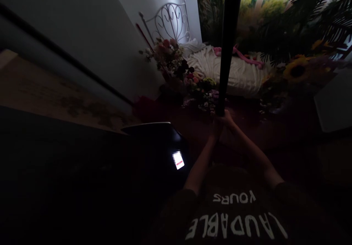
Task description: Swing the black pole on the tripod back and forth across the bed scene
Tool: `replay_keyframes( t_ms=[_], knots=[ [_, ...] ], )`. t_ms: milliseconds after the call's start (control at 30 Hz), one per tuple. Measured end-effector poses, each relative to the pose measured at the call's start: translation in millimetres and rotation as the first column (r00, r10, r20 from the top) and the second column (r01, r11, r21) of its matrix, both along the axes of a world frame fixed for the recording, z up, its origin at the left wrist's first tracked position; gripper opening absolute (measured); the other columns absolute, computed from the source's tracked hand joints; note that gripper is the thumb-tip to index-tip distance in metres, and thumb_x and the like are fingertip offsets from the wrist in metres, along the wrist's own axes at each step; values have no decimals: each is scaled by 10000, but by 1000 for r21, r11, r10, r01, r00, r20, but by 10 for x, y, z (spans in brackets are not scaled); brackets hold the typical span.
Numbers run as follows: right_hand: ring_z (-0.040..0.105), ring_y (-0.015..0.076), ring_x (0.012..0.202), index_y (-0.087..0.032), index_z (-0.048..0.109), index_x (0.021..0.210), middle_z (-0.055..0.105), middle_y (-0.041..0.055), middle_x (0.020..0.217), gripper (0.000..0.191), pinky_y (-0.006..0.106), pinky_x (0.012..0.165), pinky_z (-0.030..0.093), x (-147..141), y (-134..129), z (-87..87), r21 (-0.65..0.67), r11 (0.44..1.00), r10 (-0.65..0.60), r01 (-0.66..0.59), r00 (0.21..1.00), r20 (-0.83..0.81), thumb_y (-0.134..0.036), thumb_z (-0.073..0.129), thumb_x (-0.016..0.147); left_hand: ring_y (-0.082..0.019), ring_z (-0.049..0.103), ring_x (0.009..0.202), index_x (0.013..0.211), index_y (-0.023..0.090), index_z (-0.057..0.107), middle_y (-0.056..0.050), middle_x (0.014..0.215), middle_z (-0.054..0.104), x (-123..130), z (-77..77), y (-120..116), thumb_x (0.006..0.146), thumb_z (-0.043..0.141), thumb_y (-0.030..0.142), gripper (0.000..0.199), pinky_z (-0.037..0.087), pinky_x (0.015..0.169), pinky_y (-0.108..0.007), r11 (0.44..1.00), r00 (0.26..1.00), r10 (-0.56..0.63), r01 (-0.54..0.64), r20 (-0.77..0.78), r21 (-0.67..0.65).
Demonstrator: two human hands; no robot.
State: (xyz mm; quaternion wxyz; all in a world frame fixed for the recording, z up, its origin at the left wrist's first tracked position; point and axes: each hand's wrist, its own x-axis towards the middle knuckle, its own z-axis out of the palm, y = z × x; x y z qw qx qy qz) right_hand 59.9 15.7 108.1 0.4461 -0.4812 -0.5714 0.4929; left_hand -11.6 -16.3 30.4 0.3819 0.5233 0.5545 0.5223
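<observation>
A thick dark pole [229, 36] rises from my hands to the top edge of the head view. Around its lower end, my right hand [227, 119] is closed. Just beside and slightly below it, my left hand [217, 125] is also closed at the pole, its fingers mostly lost in shadow. Both arms reach forward from my chest. What the pole's lower end looks like inside the grip is hidden. Beyond the hands stand bunches of flowers [210, 89].
A metal-framed bed [233, 74] with a pale cover stands ahead, under a leafy backdrop. Sunflowers [297, 71] are at right. A lit phone [179, 161] lies left on a dark surface. Another thin dark pole [68, 58] slants along the left wall.
</observation>
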Motion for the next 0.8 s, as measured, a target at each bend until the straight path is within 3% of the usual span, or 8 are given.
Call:
replay_keyframes(
  t_ms=[67,133,267,400,500,667,800],
  knots=[
    [611,139,577,-187,636,583,613,-14,539,258,216,533,475,-55,-8,60,9,1000,21,-21,998,-58,-381,804,606,-269,588,1136,1202,161,568,-155,1070,654,9,-26,10,876,549,459,442,493,940,-395,999,999,33,-33,10,24],
    [547,112,503,-179,582,529,561,-20,490,314,200,459,417,-104,-18,167,18,999,-37,37,998,-42,-396,791,617,-261,594,1122,1201,169,557,-152,1074,651,19,-59,24,880,524,486,452,492,937,-390,998,998,55,-55,13,43],
    [436,69,463,-176,504,507,454,-48,472,361,188,410,310,-167,40,522,98,981,-166,166,986,-13,-377,782,617,-230,586,1136,1233,176,509,-152,1177,618,38,-116,15,884,477,543,508,479,956,-366,994,997,75,-76,16,83],
    [430,65,497,-171,483,522,417,-52,503,357,186,431,313,-190,171,940,184,973,-127,138,989,-71,-345,779,621,-213,594,1116,1243,185,486,-141,1215,598,49,-108,-35,890,432,578,531,471,964,-359,986,994,109,-108,3,127],
    [461,69,525,-158,541,583,456,-44,541,299,178,449,351,-195,214,1157,213,973,-68,89,992,-103,-339,771,645,-218,593,1117,1230,196,495,-133,1199,607,53,-88,-52,904,426,555,490,467,969,-371,986,994,109,-107,-14,130],
    [452,60,503,-162,556,618,447,-49,535,311,166,435,347,-196,159,1278,219,975,-1,21,996,-91,-390,754,691,-223,591,1108,1218,213,509,-120,1180,620,73,-159,-33,923,431,508,424,466,970,-399,983,989,146,-144,-11,111],
    [490,86,521,-166,555,635,499,-33,555,360,200,468,380,-128,97,1205,290,957,19,-15,1000,-12,-471,721,727,-211,618,1038,1218,216,517,-105,1133,633,83,-235,-21,921,432,521,434,491,924,-386,975,987,164,-163,7,149]
  ],
)
